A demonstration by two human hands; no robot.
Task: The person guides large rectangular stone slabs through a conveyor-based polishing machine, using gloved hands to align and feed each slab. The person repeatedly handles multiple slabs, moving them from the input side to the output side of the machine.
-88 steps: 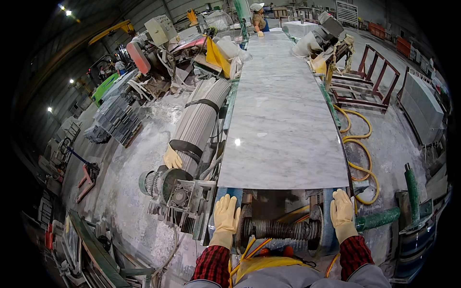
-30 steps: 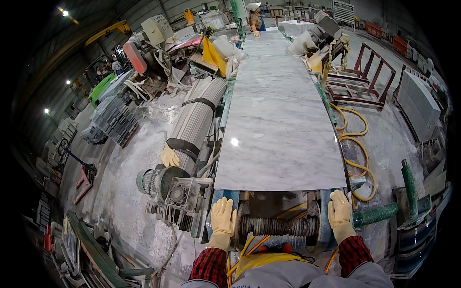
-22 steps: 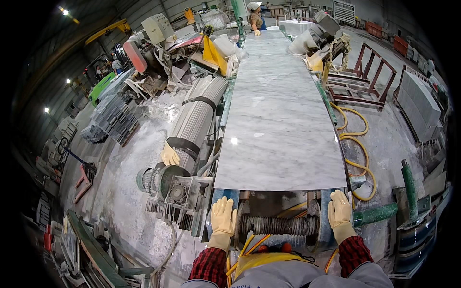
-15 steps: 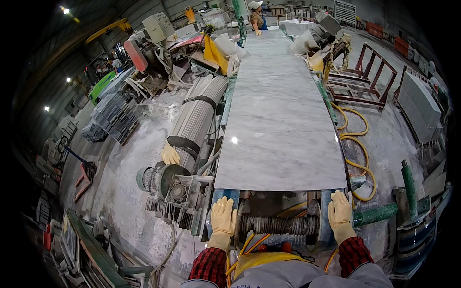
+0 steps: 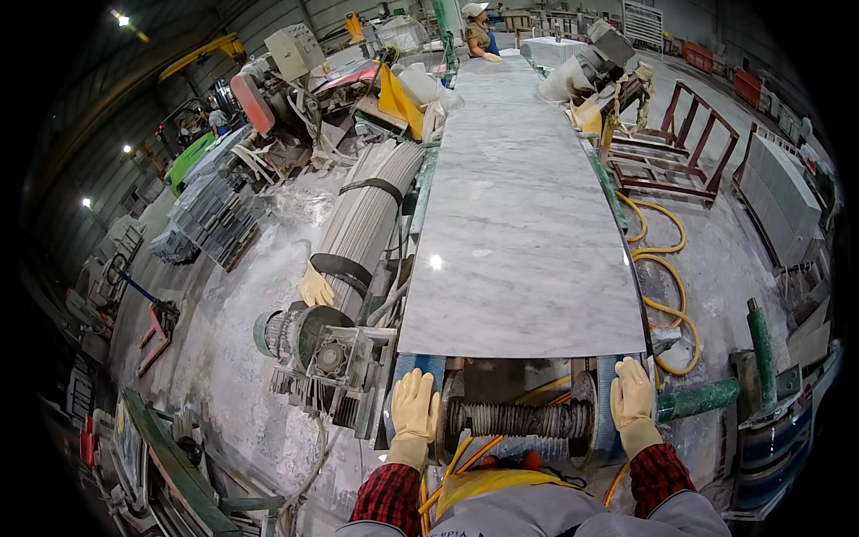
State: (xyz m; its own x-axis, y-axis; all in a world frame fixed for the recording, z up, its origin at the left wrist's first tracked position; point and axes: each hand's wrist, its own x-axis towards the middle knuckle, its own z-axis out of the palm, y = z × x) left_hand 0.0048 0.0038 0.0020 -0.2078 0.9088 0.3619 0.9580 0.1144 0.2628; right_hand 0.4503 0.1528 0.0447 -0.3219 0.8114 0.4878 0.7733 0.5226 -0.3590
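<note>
Before me lies a long, polished white slab with grey veins (image 5: 528, 224), flat on a narrow conveyor. My left hand (image 5: 414, 413), in a cream rubber glove, rests open on the left blue belt (image 5: 431, 364), its fingers pointing toward the slab's near edge. On the right blue belt (image 5: 608, 430), my right hand (image 5: 633, 403) lies open in a matching glove. The fingertips of both hands are just short of the slab, and neither hand holds anything. Between the belts a dirty ribbed roller (image 5: 521, 419) spans the conveyor's near end.
Left of the conveyor are a motor (image 5: 284, 334), a strapped bundle of grey strips (image 5: 376, 206) and a spare glove (image 5: 316, 286). To the right lie a yellow hose (image 5: 687, 309), a green post (image 5: 762, 353) and a dark red frame (image 5: 680, 148). A co-worker (image 5: 480, 34) stands at the far end.
The slab's near edge has come slightly closer to my hands. At the far end the co-worker has shifted a little to the right. My hands have barely moved.
</note>
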